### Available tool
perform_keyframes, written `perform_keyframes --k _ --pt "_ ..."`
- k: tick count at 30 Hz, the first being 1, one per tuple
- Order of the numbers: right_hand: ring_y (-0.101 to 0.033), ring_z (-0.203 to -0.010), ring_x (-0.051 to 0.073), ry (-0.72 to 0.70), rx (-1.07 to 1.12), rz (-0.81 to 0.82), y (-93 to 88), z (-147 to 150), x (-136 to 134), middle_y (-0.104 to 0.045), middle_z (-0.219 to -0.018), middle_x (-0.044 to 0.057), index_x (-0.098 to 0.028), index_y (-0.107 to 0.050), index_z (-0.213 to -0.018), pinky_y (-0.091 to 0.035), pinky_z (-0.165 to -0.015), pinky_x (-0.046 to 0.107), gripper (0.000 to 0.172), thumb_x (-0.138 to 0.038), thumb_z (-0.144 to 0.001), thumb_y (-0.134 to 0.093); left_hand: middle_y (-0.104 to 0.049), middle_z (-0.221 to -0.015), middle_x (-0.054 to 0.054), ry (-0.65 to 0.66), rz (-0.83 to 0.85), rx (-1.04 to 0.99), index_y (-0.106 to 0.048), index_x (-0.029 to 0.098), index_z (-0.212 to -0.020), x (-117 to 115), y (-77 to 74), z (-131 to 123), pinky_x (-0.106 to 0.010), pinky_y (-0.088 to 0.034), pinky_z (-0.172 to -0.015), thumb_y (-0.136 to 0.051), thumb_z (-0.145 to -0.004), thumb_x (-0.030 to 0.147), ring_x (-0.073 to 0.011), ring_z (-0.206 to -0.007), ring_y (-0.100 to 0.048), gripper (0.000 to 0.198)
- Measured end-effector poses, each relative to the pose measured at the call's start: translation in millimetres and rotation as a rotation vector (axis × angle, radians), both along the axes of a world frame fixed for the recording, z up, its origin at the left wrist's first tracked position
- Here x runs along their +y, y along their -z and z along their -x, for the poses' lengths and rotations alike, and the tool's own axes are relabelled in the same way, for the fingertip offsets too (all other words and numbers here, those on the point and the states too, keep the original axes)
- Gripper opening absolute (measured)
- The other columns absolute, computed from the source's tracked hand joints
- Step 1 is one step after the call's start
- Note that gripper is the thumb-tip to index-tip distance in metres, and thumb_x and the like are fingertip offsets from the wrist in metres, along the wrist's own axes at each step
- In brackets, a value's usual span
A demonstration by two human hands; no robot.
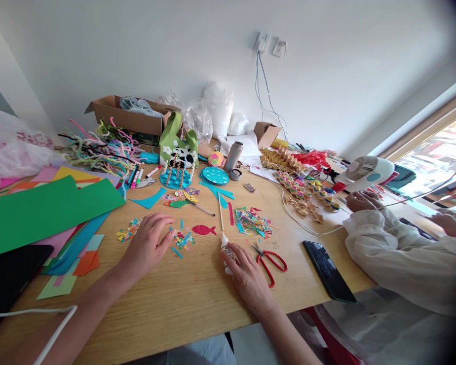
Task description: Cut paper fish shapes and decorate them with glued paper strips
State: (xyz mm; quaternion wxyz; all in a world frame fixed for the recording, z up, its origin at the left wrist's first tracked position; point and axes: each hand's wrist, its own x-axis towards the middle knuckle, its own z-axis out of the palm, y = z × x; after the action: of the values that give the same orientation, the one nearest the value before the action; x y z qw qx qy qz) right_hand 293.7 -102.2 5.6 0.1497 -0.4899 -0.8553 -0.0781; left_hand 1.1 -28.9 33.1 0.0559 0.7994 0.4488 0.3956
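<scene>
My right hand is closed around a small white glue bottle lying on the table, its nozzle pointing away from me. A thin wooden stick extends beyond the nozzle. My left hand hovers or rests near small paper scraps, thumb and fingers apart with nothing between them. Between the hands lies a dark pink paper fish. Red-handled pliers lie just right of my right hand. Beyond the fish are a pen-like tool and several coloured paper fish.
Green paper sheets and a black device cover the left side. Toward the back stand a steel flask, blue discs and a panda bag. A phone lies right, near another person's sleeve and a white cable.
</scene>
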Motion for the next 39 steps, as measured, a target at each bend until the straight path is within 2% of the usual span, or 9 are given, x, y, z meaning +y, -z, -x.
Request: perform_keyframes --k 6,10,13,16,22,25,30,35,39 --pt "-0.047 -0.127 0.025 0.036 0.101 0.04 -0.1 -8.1 -5.0 -0.051 -0.138 0.013 -0.021 -0.045 -0.139 -0.046 -0.1 0.044 0.07 0.01 -0.076 -0.033 -0.063 -0.111 -0.009 0.031 0.006 0.005 -0.059 0.018 -0.107 -8.4 -1.6 6.0 -0.04 -0.044 -0.097 -0.049 -0.091 0.028 -0.0232 -0.111 -0.054 0.021" --pt "-0.05 -0.119 0.024 0.071 0.292 -0.013 -21.2 -0.8 4.9 -0.057 -0.127 0.014 -0.016 -0.049 -0.132 -0.046 -0.097 0.04 0.051 0.001 -0.086 -0.036 -0.064 -0.111 -0.008 0.039 0.007 -0.007 -0.059 0.019 -0.109 -11.6 5.9 3.4 -0.04 -0.043 -0.098 -0.05 -0.091 0.025 -0.0229 -0.111 -0.055 0.021" --pt "-0.055 -0.102 0.022 0.123 0.31 0.049 -46.4 12.2 34.6 -0.065 -0.107 0.011 -0.015 -0.062 -0.11 -0.047 -0.089 0.035 0.028 -0.009 -0.093 -0.04 -0.065 -0.11 -0.008 0.051 0.01 -0.014 -0.059 0.019 -0.11 -13.8 14.0 0.0 -0.04 -0.044 -0.098 -0.05 -0.091 0.024 -0.0228 -0.111 -0.055 0.022" --pt "-0.057 -0.1 0.021 0.207 0.06 0.301 -63.2 25.5 77.5 -0.068 -0.103 0.009 -0.016 -0.065 -0.101 -0.042 -0.093 0.034 0.021 -0.018 -0.095 -0.045 -0.065 -0.11 -0.008 0.065 0.004 -0.006 -0.058 0.019 -0.111 -15.6 18.6 -1.6 -0.039 -0.044 -0.098 -0.049 -0.091 0.022 -0.0228 -0.113 -0.054 0.023" --pt "-0.063 -0.097 0.022 0.186 -0.123 0.497 -51.3 40.4 132.3 -0.071 -0.092 0.011 -0.013 -0.068 -0.089 -0.041 -0.09 0.031 0.009 -0.014 -0.083 -0.061 -0.065 -0.11 -0.009 0.034 -0.038 -0.001 -0.058 0.018 -0.11 -13.3 21.0 2.1 -0.041 -0.043 -0.099 -0.048 -0.091 0.022 -0.024 -0.113 -0.055 0.023" --pt "-0.06 -0.104 0.024 0.182 -0.188 0.534 -41.9 42.7 137.5 -0.068 -0.1 0.013 -0.011 -0.066 -0.097 -0.043 -0.094 0.036 0.015 -0.019 -0.086 -0.062 -0.065 -0.11 -0.009 0.009 -0.03 0.005 -0.059 0.018 -0.11 -10.6 24.5 3.7 -0.042 -0.044 -0.099 -0.047 -0.091 0.023 -0.0244 -0.113 -0.054 0.023" --pt "-0.061 -0.101 0.022 0.205 -0.213 0.593 -37.6 43.3 140.7 -0.058 -0.121 0.009 -0.017 -0.056 -0.121 -0.053 -0.085 0.043 0.032 -0.033 -0.093 -0.057 -0.065 -0.109 -0.01 0.003 0.013 -0.008 -0.06 0.018 -0.108 -7.8 29.4 5.0 -0.043 -0.045 -0.098 -0.046 -0.091 0.024 -0.025 -0.112 -0.055 0.023" --pt "-0.062 -0.09 0.02 0.244 -0.106 0.589 -49.7 43.6 137.8 -0.069 -0.092 0.01 -0.012 -0.065 -0.088 -0.046 -0.077 0.029 0.009 -0.016 -0.086 -0.058 -0.066 -0.109 -0.01 0.005 0.122 -0.114 -0.061 0.019 -0.107 -5.5 27.5 6.5 -0.044 -0.046 -0.095 -0.047 -0.09 0.027 -0.0239 -0.107 -0.058 0.024" --pt "-0.062 -0.082 0.018 0.234 0.044 0.53 -74.1 48.0 129.2 -0.069 -0.087 0.009 -0.014 -0.063 -0.084 -0.04 -0.065 0.025 0.009 -0.014 -0.083 -0.054 -0.067 -0.108 -0.01 -0.024 0.309 -0.274 -0.062 0.02 -0.104 -3.0 20.6 8.5 -0.046 -0.047 -0.094 -0.052 -0.086 0.035 -0.025 -0.104 -0.061 0.026"
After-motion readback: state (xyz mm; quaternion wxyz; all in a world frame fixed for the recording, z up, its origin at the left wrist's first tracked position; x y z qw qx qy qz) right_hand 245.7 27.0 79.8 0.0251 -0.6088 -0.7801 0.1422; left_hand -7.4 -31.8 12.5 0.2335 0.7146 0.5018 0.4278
